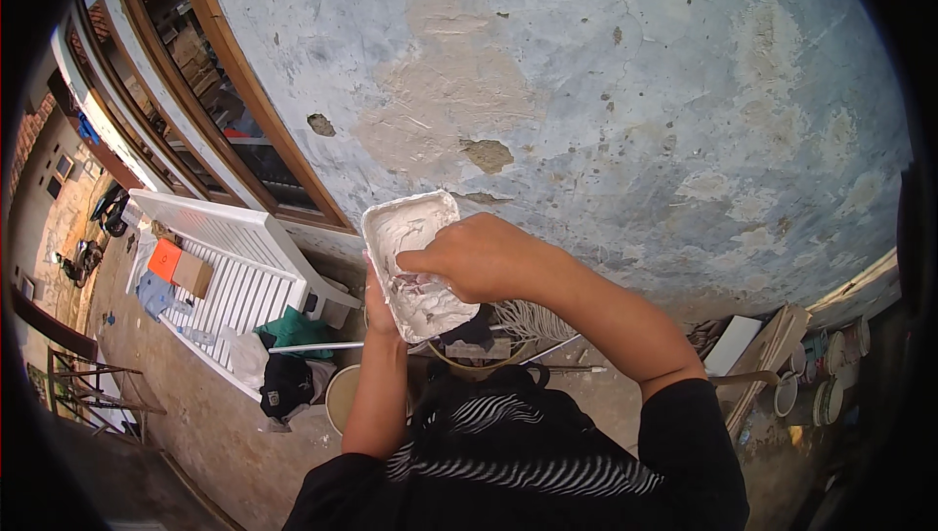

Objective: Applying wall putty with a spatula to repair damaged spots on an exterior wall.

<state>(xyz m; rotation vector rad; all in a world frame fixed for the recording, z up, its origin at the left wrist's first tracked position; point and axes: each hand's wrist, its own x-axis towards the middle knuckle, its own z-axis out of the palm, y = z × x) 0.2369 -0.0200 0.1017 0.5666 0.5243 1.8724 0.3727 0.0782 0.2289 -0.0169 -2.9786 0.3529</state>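
My left hand (377, 308) grips a white rectangular tub (368, 228) from its left side and beneath, most of its fingers hidden by the tub. Thick off-white paste (430, 308) coats the tub's inside in rough smears. Over the tub's right side reaches my right hand (477, 255), its fingers curled down into the tub. Whatever those fingers hold, if anything, is hidden by the hand. Beyond the tub rises a pale blue, worn wall (625, 140). A beige smoothed patch (440, 91) covers part of it, with a chipped hollow (487, 155) at its lower edge.
A wood-framed window (230, 91) is at left. Below it, a white slatted bench (234, 297) carries an orange box (165, 259), a brown box (192, 277) and bags. A bucket (344, 399) stands by my left forearm. Planks (767, 360) and several pots (829, 401) lie at right.
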